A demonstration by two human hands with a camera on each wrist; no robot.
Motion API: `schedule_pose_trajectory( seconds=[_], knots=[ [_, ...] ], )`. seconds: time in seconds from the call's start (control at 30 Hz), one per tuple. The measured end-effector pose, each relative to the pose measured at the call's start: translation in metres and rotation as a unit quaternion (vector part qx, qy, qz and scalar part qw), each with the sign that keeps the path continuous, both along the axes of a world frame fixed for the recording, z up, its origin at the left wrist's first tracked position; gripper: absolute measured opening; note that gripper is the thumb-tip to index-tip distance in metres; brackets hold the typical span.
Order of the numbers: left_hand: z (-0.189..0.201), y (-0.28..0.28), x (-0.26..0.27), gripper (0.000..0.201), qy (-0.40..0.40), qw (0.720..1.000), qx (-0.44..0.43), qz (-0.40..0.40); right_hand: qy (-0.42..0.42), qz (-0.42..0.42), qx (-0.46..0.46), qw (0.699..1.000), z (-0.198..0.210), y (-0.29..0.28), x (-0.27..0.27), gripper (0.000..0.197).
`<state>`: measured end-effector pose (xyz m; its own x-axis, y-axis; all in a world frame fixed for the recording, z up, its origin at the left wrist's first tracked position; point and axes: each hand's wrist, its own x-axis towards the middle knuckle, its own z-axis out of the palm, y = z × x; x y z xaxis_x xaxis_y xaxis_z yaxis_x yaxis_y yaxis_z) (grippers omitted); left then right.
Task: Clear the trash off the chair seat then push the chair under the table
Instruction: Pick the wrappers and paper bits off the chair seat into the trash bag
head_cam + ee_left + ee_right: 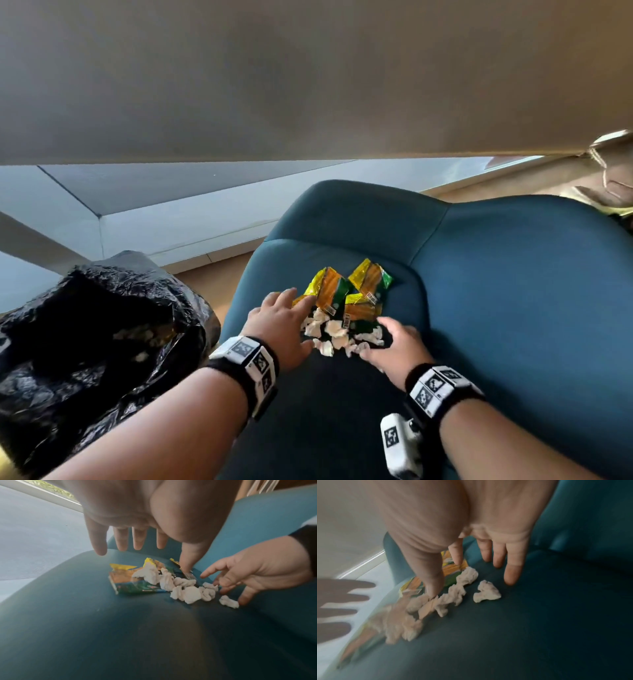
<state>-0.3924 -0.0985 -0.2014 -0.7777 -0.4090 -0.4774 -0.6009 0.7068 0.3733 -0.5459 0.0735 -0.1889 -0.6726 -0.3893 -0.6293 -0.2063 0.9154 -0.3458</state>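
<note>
the teal chair seat [342,394] was littered between two hands, the left hand [279,329] and right hand [394,346] both spread-fingered, nothing yet pinched. the snack wrappers [346,291] beyond the fingertips were best raked inward first, then the tissue scraps [187,589] between the palms cupped together.

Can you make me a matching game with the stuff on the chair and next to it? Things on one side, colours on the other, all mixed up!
Things:
1. chair seat
2. snack wrappers
3. tissue bits
4. trash bag

Colours:
A. black
B. white
C. teal blue
D. yellow, orange and green

Pairs: 1-C, 2-D, 3-B, 4-A
</note>
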Motion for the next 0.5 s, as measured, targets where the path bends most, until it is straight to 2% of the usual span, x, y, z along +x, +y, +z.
schedule_pose_trajectory(
  seconds=[0.1,0.2,0.3,0.33,0.43,0.5],
  knots=[
    [-0.008,0.0,-0.017,0.08,-0.053,0.998,0.001,-0.03,0.001,0.084,0.063,0.994,-0.011,-0.005,0.003,0.083],
    [-0.022,0.013,-0.018,0.091,-0.11,0.992,-0.02,-0.051,0.037,0.155,0.097,0.982,-0.022,0.001,0.012,0.063],
    [-0.035,0.032,-0.019,0.097,-0.104,0.993,-0.054,-0.023,0.05,0.166,0.062,0.983,-0.029,0.014,0.015,0.043],
    [-0.038,0.039,-0.02,0.092,-0.096,0.994,-0.058,-0.007,0.047,0.156,0.047,0.986,-0.031,0.018,0.015,0.038],
    [-0.043,0.053,-0.022,0.052,-0.07,0.996,-0.05,0.021,0.04,0.092,-0.017,0.995,-0.036,0.028,0.009,0.026],
    [-0.044,0.056,-0.018,0.049,-0.06,0.998,-0.019,0.011,0.041,0.055,-0.055,0.996,-0.037,0.032,0.004,0.022]
  ],
)
